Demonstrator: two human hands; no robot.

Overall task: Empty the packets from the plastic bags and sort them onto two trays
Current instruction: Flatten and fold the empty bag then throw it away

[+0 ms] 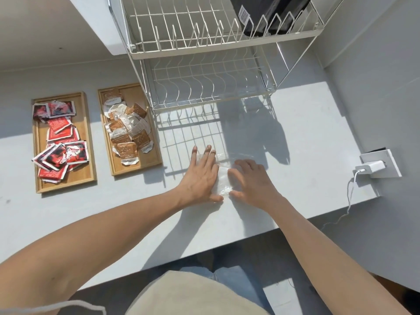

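Left end of counter point(295, 133): wooden tray point(89, 142) holding a loose heap of red packets point(59, 142), some overlapping, a few tipped over the tray's left rim. Just beside it toward the middle, a second wooden tray point(134, 168) with brown-and-white packets point(128, 130) piled mostly along its right side; one or two hang over that rim.

Middle, near the front edge: clear plastic bag point(223, 180) lies flat on the counter, looks empty. Left hand point(201, 176) presses on its left part, palm down, fingers straight and spread. Right hand point(252, 180) presses on its right part, palm down, fingers lightly bent, thumbs of both hands nearly meeting at the bag's near edge.

Behind the hands, toward the back edge: white two-tier wire dish rack point(211, 83), a dark item on its upper tier.

Right edge: white charger point(372, 167) plugged into a socket block, cable trailing off the front.
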